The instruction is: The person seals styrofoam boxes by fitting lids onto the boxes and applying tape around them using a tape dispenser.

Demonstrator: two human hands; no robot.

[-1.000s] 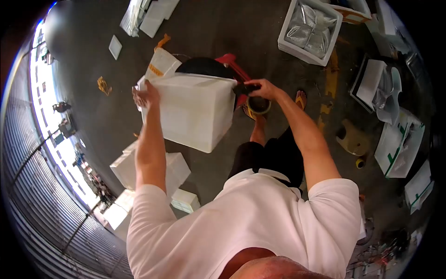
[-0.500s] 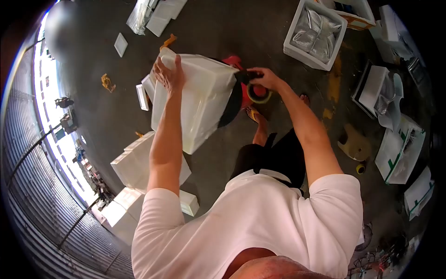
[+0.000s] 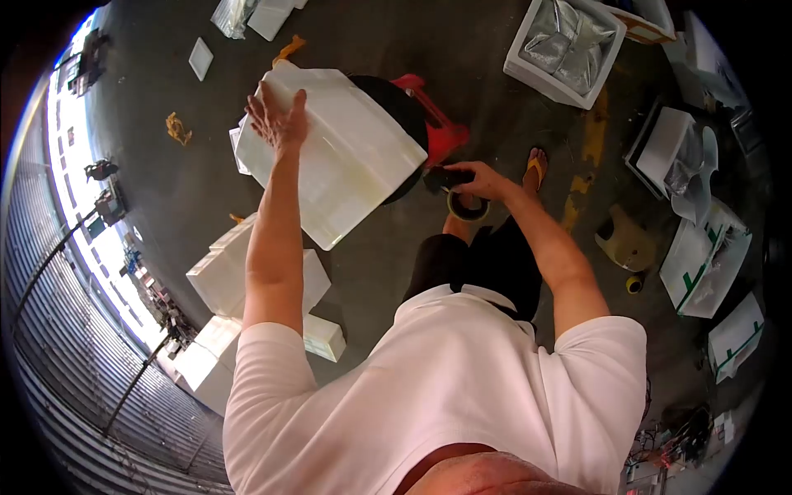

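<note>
A white foam box (image 3: pixel 342 157) lies tilted on a round black surface (image 3: pixel 404 107) in front of me. My left hand (image 3: pixel 279 122) is open, its fingers spread against the far left part of the box. Close to the box's right corner, my right hand (image 3: pixel 485 181) is closed around a dark tape dispenser (image 3: pixel 445 179). A roll of tape (image 3: pixel 468 208) hangs below those fingers, apart from the box. Part of the round surface is hidden under the box.
A red frame (image 3: pixel 437 124) stands beside the round surface. White foam boxes (image 3: pixel 223 268) stand at the left. An open foam box (image 3: pixel 511 66) with silver bags sits at upper right. Further boxes (image 3: pixel 705 264), a tan piece (image 3: pixel 627 241) and a small yellow roll (image 3: pixel 634 285) lie right.
The box has turned and now shows a broad face upward. My right hand has moved down, away from its corner, with the dispenser. One foot has shifted right into fuller view.
</note>
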